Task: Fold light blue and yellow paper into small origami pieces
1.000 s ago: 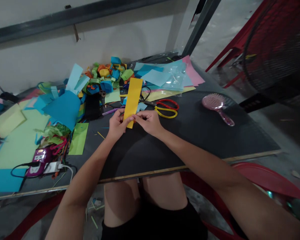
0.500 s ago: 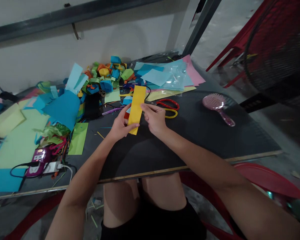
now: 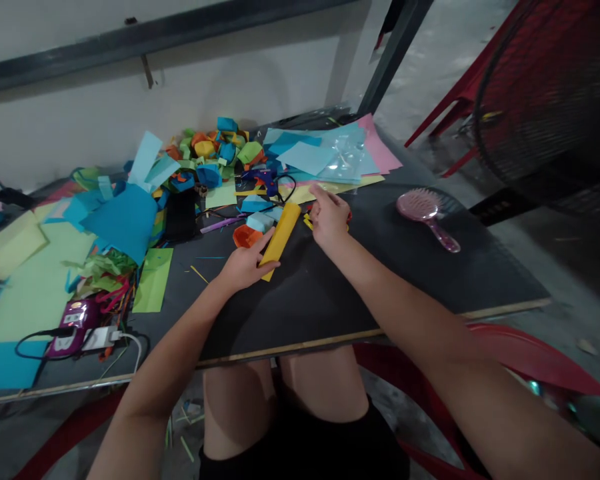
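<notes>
My left hand [image 3: 245, 268] is closed on a narrow yellow paper strip [image 3: 281, 235], thumb across its lower end, the strip slanting up to the right. My right hand [image 3: 330, 217] is over the scissors [image 3: 307, 221], fingers curled around them; bits of yellow and red show at its sides, and the hand hides the rest. Just beyond the strip are an orange folded paper piece [image 3: 246, 236] and light blue paper pieces [image 3: 260, 221]. A purple pen [image 3: 223, 224] lies to their left.
Folded paper pieces [image 3: 205, 150] are heaped by the wall. Blue sheets [image 3: 307, 155] lie back right, a pink hairbrush [image 3: 423, 207] on the right. A blue paper cone [image 3: 123, 217], a green sheet [image 3: 153, 280] and a purple device [image 3: 75, 327] occupy the left. A fan [image 3: 550, 113] stands right.
My right hand has left the yellow strip and moved right to the scissors. The strip, still in my left hand, looks narrower and tilts further right. The orange piece behind it is now exposed.
</notes>
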Action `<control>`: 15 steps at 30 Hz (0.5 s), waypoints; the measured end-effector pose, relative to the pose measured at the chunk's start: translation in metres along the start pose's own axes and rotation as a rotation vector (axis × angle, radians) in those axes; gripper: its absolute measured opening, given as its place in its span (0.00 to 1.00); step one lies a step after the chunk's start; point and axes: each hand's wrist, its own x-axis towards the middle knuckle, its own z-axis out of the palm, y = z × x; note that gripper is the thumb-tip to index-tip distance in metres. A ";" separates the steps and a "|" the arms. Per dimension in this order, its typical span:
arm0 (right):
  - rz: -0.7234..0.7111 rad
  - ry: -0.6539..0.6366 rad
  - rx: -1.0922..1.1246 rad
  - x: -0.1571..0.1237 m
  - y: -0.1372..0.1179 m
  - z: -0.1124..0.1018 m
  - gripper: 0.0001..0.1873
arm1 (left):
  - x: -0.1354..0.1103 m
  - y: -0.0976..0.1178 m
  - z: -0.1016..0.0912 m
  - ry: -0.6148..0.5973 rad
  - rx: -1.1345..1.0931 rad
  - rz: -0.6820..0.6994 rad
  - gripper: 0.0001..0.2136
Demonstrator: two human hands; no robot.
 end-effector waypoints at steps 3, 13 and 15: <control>-0.099 -0.025 -0.049 -0.002 -0.001 -0.001 0.25 | 0.003 0.001 0.002 0.037 0.078 -0.025 0.18; -0.295 -0.309 -0.173 -0.033 -0.016 0.001 0.21 | 0.015 -0.024 0.001 0.292 0.183 0.073 0.05; -0.318 -0.371 -0.227 -0.036 -0.017 0.000 0.19 | 0.016 -0.028 -0.006 0.355 0.270 0.083 0.06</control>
